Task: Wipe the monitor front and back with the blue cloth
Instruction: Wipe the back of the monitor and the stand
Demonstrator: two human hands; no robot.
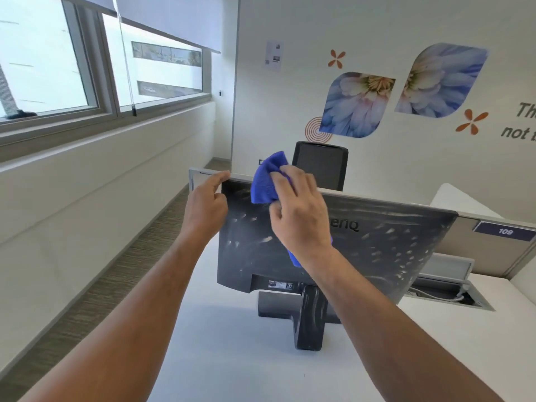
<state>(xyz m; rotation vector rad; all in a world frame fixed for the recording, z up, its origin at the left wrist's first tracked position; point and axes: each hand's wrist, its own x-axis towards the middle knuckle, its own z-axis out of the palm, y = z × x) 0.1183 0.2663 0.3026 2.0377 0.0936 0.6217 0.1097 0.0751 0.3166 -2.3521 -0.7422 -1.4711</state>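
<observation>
The right hand [298,211] is closed around a bunched blue cloth [265,181], pressing it against the upper rear panel of the monitor [385,250] near its top edge; a second fold of the cloth shows below the wrist. The left hand [207,207] holds nothing, its fingers loosely curled, the fingertips resting on the monitor's top left corner as if steadying it. Both forearms are bare. The monitor stands with its back toward the person, tilted slightly, its dark casing streaked and speckled with pale dust marks, a brand name partly hidden behind the right hand. Its stand [307,317] rests on a white desk [232,358]. Beyond the monitor, a black chair back [322,163] rises above a low partition [490,224] bearing a small plate numbered 109. An open cable tray [452,288] sits in the desk to the right. The far wall carries flower pictures [356,105]; a window [58,68] with a half-lowered blind runs along the left.
</observation>
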